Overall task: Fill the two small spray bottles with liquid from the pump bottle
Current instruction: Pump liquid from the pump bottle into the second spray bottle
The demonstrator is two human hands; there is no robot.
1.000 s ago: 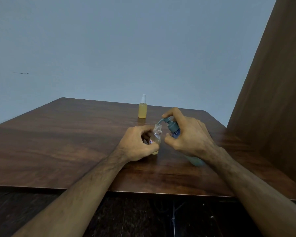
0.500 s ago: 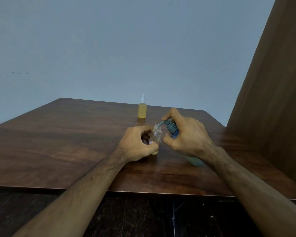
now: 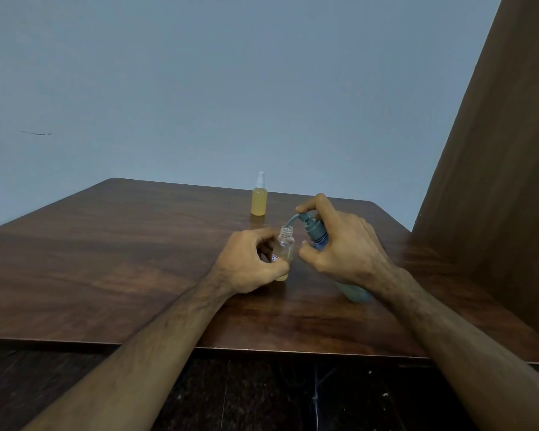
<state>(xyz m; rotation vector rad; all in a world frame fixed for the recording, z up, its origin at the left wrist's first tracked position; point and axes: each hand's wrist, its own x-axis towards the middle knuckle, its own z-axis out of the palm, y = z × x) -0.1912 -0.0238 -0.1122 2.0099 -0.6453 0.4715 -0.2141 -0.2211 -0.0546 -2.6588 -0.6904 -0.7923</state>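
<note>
My left hand (image 3: 249, 262) grips a small clear spray bottle (image 3: 284, 248) with no cap, upright on the brown table (image 3: 122, 259); a little yellow liquid shows at its bottom. My right hand (image 3: 343, 247) holds the blue pump bottle (image 3: 316, 236), tilted left, with the index finger on the grey pump head. The pump's spout tip sits right over the small bottle's open neck. Farther back stands a second small spray bottle (image 3: 259, 200), capped with a white sprayer and full of yellow liquid.
A dark wooden panel (image 3: 495, 181) rises along the table's right side. A pale blue wall stands behind the table. The table's front edge runs below my forearms, with dark floor beneath.
The pump head dipped half a second ago and has risen again; the spout stays over the small bottle's neck. My left hand has not moved.
</note>
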